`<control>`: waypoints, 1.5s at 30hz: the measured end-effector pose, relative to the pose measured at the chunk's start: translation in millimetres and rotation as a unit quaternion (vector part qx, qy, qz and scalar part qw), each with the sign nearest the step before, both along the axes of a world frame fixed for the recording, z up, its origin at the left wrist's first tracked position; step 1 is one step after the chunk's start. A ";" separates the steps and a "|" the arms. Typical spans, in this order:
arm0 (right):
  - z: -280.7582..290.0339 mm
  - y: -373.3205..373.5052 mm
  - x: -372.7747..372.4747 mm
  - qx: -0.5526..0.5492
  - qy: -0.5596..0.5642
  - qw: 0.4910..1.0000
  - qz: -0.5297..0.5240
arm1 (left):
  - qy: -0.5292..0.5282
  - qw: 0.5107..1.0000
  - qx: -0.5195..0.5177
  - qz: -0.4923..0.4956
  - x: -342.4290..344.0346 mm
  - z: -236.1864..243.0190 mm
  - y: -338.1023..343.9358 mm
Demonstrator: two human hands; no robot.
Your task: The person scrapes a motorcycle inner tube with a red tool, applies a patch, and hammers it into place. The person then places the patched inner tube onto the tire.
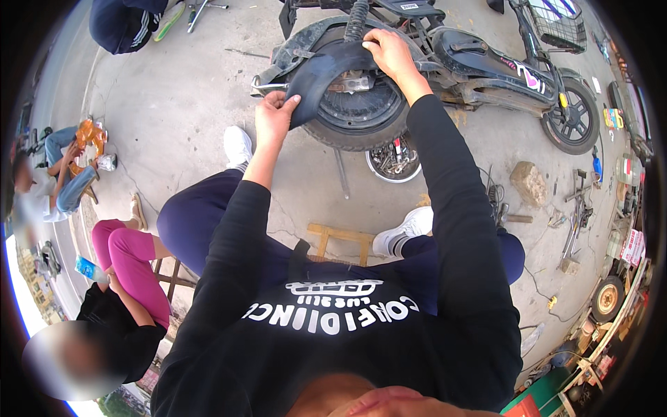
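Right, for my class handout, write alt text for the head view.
A left hand and a right hand hold a flat black rubber strip at the rear wheel of a black two-wheeler. A bowl of small metal parts sits near the wheel.

Big white letters (333, 321) run in a curved row across the front of the person's black top (340, 354). They look upside down from here. Next to them is a shorter row of small white letters (326, 300), close to a white picture (333, 286). The black bike (479, 59) has bold white and pink marks (529, 76) on its side, and a little pale label (410, 6) near its back end. Off to the right, a white sign (633, 247) has reddish print, too small to read.
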State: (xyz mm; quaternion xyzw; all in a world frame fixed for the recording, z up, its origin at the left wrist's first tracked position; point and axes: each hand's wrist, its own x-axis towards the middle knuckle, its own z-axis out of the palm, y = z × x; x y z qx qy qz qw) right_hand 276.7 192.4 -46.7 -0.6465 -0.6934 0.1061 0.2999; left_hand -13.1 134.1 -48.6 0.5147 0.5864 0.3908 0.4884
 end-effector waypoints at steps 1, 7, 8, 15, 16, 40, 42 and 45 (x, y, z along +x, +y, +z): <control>-9.6 3.4 -1.2 -0.033 0.010 0.999 -0.017 | 0.020 0.999 -0.026 -0.003 -0.4 -4.3 3.2; -1.9 -33.7 -6.0 0.078 0.081 0.991 -0.075 | 0.012 0.997 -0.074 -0.012 -2.4 -34.2 -10.7; 0.4 -41.9 -3.0 0.082 0.086 0.988 -0.095 | -0.007 0.997 -0.080 -0.017 -1.7 -31.9 -11.1; -19.4 -65.1 4.0 0.049 0.091 0.985 -0.141 | -0.027 0.995 -0.097 -0.008 -1.0 -22.6 -11.0; -19.6 -63.7 3.3 0.050 0.079 0.986 -0.139 | -0.034 0.994 -0.104 -0.004 -1.9 -21.2 -11.6; -80.0 -181.0 84.8 -0.021 0.460 0.779 -0.426 | -0.036 0.995 -0.076 0.045 -15.9 -19.5 6.7; -112.7 -220.6 83.3 -0.118 0.481 0.734 -0.465 | 0.010 0.998 -0.034 0.049 -17.6 -8.7 6.0; -168.2 -258.1 70.2 -0.220 0.350 0.816 -0.403 | 0.011 1.000 0.001 0.026 -19.4 24.5 3.9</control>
